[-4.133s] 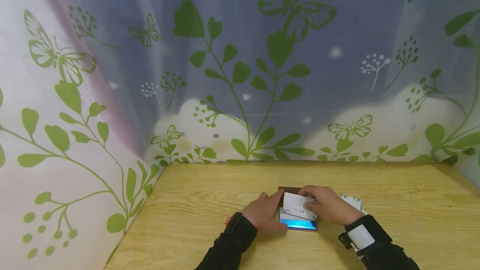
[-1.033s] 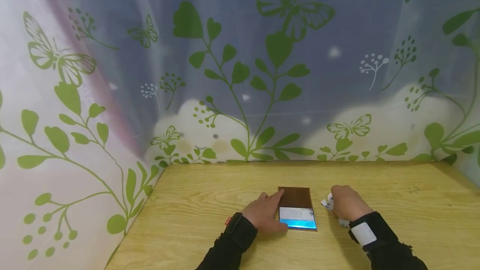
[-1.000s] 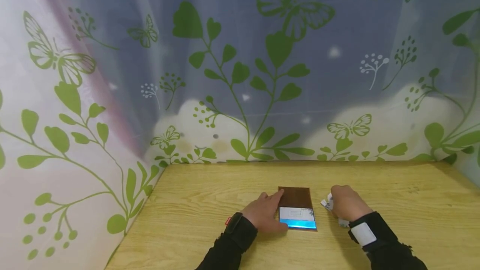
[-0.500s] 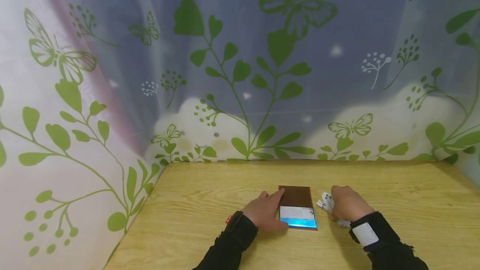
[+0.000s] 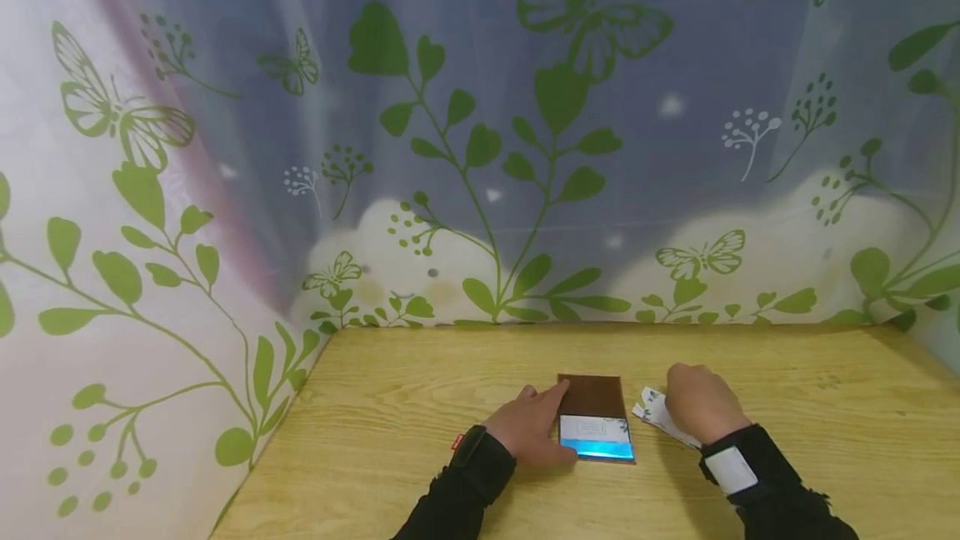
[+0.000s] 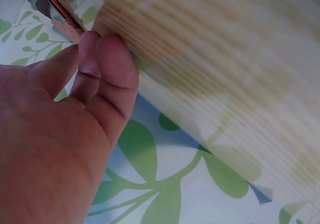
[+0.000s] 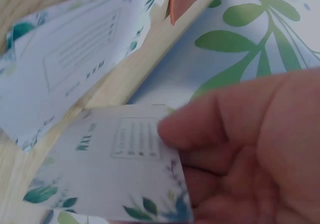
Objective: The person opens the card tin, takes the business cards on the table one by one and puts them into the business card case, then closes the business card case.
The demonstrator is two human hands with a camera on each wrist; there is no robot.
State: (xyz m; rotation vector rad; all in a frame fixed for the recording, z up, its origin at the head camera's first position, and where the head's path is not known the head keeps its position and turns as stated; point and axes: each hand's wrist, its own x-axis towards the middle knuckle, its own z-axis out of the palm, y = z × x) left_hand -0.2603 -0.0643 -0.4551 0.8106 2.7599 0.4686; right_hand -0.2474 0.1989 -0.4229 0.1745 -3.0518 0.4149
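Observation:
A brown card holder (image 5: 590, 395) lies flat on the wooden table, with a white printed card (image 5: 592, 426) and a shiny blue strip in its near half. My left hand (image 5: 525, 432) rests along the holder's left side, thumb and forefinger spread at its edge. To the right of the holder, my right hand (image 5: 703, 405) pinches a white business card (image 7: 105, 159) with a leaf print, seen clearly in the right wrist view. Several similar business cards (image 7: 75, 63) lie overlapping on the table beside it.
The wood-grain table (image 5: 420, 373) meets a curtain (image 5: 450, 148) with leaves and butterflies at its back. Another curtain panel (image 5: 150, 357) runs along the left edge.
About four seconds ago my right hand held a card over the holder; now it is among the loose cards to the right. Lately those cards have shifted slightly. My left hand has stayed put.

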